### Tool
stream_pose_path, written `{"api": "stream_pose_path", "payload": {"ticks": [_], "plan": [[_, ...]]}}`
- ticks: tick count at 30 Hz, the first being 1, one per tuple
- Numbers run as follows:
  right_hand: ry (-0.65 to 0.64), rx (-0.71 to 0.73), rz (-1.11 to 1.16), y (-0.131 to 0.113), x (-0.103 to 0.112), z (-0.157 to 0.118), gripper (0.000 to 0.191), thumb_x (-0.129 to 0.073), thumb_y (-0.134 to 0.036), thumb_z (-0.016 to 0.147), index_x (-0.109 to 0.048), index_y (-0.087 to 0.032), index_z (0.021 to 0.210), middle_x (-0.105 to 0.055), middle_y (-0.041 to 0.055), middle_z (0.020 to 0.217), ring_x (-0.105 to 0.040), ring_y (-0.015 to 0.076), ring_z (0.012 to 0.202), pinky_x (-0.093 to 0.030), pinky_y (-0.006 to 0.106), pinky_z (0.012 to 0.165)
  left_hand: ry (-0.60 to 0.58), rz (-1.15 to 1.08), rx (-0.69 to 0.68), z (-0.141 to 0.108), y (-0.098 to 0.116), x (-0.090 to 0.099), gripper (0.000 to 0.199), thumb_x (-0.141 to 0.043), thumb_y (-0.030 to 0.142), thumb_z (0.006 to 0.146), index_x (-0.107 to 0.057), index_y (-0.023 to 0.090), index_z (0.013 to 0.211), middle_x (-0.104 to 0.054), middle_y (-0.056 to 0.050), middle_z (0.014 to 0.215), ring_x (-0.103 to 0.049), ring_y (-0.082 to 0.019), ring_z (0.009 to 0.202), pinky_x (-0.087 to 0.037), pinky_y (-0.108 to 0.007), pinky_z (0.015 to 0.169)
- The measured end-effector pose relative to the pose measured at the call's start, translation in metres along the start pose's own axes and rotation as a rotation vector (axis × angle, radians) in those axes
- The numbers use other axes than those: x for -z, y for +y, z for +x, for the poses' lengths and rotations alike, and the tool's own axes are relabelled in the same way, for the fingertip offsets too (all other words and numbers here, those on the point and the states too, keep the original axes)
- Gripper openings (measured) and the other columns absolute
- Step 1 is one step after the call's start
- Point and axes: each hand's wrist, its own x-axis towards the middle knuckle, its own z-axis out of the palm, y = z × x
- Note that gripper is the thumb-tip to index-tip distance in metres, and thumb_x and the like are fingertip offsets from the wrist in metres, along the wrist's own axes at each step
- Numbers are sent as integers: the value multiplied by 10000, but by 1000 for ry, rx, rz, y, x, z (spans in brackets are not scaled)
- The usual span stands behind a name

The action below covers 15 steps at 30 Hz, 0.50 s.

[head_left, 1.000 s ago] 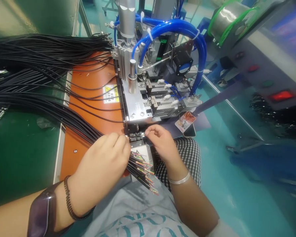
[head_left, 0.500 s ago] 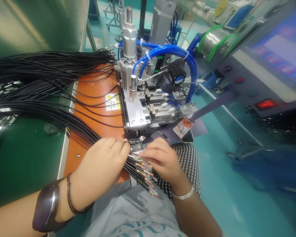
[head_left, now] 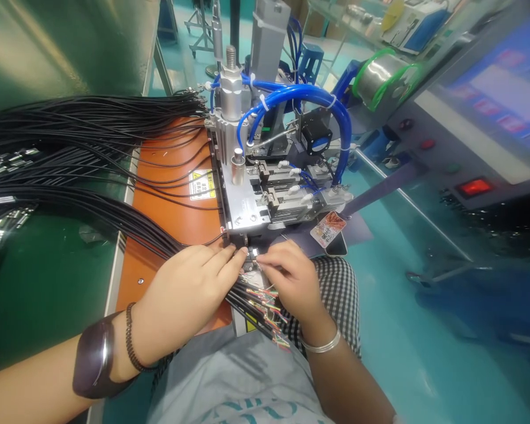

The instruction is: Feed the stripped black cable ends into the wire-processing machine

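My left hand (head_left: 203,271) is wrapped over a bundle of black cables (head_left: 145,227), its fingertips resting on a small dark metal fixture (head_left: 252,258) at the machine's near end. From beneath the palm the stripped cable ends (head_left: 267,306) fan out, showing thin red, green, white and yellow wires. My right hand (head_left: 291,277) is closed in a pinch at the fixture's right side, close to the left fingertips. What lies between its thumb and forefinger is too small to make out.
Beyond my hands stands a machine with a silver cylinder (head_left: 231,94) and blue air hoses (head_left: 309,88). More black cables (head_left: 92,112) cross the orange board (head_left: 172,218). To the right are a phone (head_left: 335,244), a solder wire spool (head_left: 382,79) and a control panel (head_left: 481,159).
My left hand has slid right and its fingers have straightened onto the fixture. My right hand has risen from the loose wire ends to the fixture, its fingertips now nearer the left ones.
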Motion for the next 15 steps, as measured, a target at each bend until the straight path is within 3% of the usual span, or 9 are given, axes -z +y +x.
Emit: {"api": "stream_pose_path", "payload": {"ticks": [5, 12, 15], "plan": [[-4, 71, -18, -5, -1, -1, 149, -635, -116, 896, -711, -242, 915, -683, 11, 835, -595, 170, 791, -485, 340, 735, 8, -66, 34, 2, 2, 3, 347, -475, 83, 816, -634, 67, 1124, -721, -155, 1105, -697, -278, 914, -584, -412, 728], [133, -120, -37, -13, -7, -5, 105, -684, -132, 853, -711, -232, 870, -667, 13, 853, -616, 170, 804, -503, 317, 715, 18, -97, 169, 4, 3, 2, 194, -515, 87, 744, -622, 136, 899, -707, -100, 852, -666, -260, 748, -526, -373, 616], [143, -86, -40, -19, -8, -7, 99, -666, -153, 878, -720, -229, 910, -683, 20, 863, -615, 169, 794, -499, 321, 718, -15, -81, 230, 4, 2, 0, 187, -519, 67, 710, -587, 166, 853, -672, -62, 783, -640, -250, 711, -498, -366, 604]]}}
